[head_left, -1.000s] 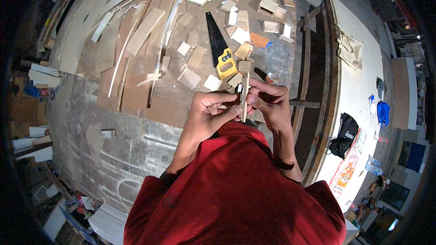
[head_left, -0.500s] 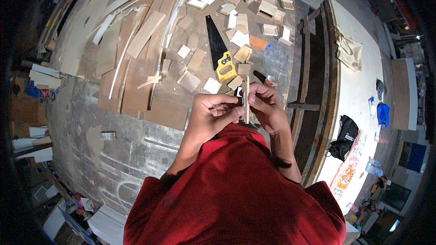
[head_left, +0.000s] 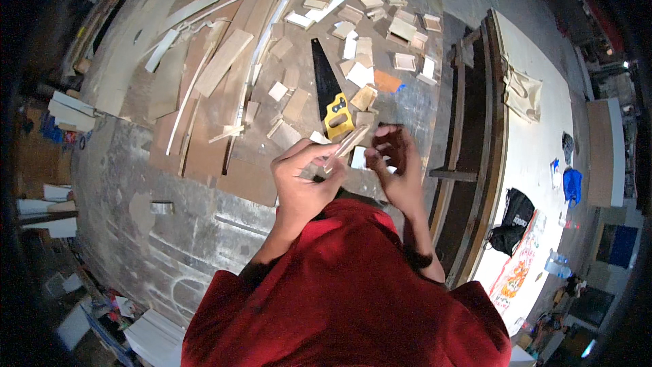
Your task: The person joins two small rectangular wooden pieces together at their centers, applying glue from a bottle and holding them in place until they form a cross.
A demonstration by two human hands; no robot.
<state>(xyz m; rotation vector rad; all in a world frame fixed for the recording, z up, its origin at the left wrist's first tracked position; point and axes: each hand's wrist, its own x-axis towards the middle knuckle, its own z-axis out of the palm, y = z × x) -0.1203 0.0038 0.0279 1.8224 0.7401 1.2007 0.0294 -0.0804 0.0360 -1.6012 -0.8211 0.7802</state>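
Observation:
My left hand (head_left: 305,180) pinches a thin, flat piece of wood (head_left: 350,144) between thumb and fingers, seen nearly edge-on and tilted up to the right. Beside it, apart from the wood, is my right hand (head_left: 399,166), with curled fingers and a gap between thumb and fingertips; nothing shows in its grasp. A handsaw (head_left: 327,81) with a black blade and yellow handle lies just beyond the held piece. Small wooden blocks and box-like pieces (head_left: 402,29) are scattered around and past the saw.
Long boards and strips (head_left: 224,61) lie at the left. On the right stands a bench (head_left: 536,149) with a white top, carrying a beige bag (head_left: 521,88) and a black drawstring bag (head_left: 513,221). A roll of tape (head_left: 161,207) rests on the grey surface at lower left.
My right hand has let go of the wood and drawn slightly away. The left hand has moved a little left, and the wood has turned from upright to slanted.

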